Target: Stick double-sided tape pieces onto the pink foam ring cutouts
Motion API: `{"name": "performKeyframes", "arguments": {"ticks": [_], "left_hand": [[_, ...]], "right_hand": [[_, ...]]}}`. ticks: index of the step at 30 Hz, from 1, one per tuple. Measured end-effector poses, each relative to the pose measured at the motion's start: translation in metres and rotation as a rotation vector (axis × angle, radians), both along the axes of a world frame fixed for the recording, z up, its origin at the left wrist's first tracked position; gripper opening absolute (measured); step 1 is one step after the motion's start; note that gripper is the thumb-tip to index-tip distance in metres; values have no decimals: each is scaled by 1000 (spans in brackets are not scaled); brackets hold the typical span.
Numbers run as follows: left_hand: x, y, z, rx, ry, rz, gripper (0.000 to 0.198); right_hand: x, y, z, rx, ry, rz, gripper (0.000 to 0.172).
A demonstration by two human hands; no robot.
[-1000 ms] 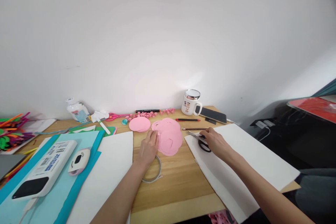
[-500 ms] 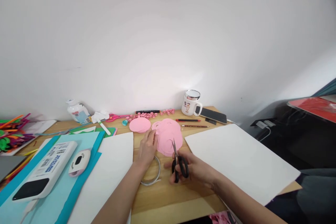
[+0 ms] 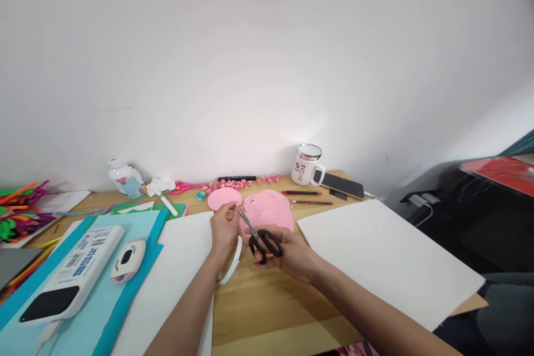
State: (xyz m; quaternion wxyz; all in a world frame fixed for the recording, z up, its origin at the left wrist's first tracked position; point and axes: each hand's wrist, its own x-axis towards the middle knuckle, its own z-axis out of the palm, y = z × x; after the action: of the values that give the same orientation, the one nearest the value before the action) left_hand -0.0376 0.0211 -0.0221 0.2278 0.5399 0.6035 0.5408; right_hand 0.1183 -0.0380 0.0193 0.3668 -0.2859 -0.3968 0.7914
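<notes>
Black-handled scissors (image 3: 266,242) are in my right hand (image 3: 292,253), their blades pointing up and left to the fingertips of my left hand. My left hand (image 3: 224,228) is closed in a pinch; a pink bit shows at its fingertips, too small to name. A white curled strip (image 3: 232,267) hangs below that hand, partly hidden by it. Pink paper pieces (image 3: 273,208) lie in a pile just behind the scissors. A pink paper disc (image 3: 223,198) rests behind my left hand.
White sheets (image 3: 387,256) lie on both sides. A mug (image 3: 307,166), a phone (image 3: 340,184), pencils (image 3: 302,193) and small pink pieces (image 3: 236,184) are at the back. Left are a power bank (image 3: 75,272) on teal paper, a bottle (image 3: 126,178) and pipe cleaners (image 3: 25,211).
My left hand has risen off the table beside the pile and now pinches. The scissors in my right hand have moved left and tilted toward it. The white strip has shifted up and left.
</notes>
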Motion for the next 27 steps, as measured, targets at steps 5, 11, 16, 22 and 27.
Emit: {"name": "performKeyframes", "arguments": {"ticks": [5, 11, 16, 22, 27], "left_hand": [[-9, 6, -3, -91, -90, 29, 30], [-15, 10, -5, -151, -134, 113, 33], [-13, 6, 0, -153, -87, 136, 30], [-10, 3, 5, -105, 10, 183, 25], [-10, 4, 4, -98, 49, 195, 25]], "right_hand": [[1, 11, 4, -121, 2, -177, 26], [18, 3, 2, 228, -252, -112, 47], [15, -6, -6, 763, -687, -10, 52], [0, -8, 3, 874, -890, 28, 46], [-1, -6, 5, 869, -907, 61, 42]]}}
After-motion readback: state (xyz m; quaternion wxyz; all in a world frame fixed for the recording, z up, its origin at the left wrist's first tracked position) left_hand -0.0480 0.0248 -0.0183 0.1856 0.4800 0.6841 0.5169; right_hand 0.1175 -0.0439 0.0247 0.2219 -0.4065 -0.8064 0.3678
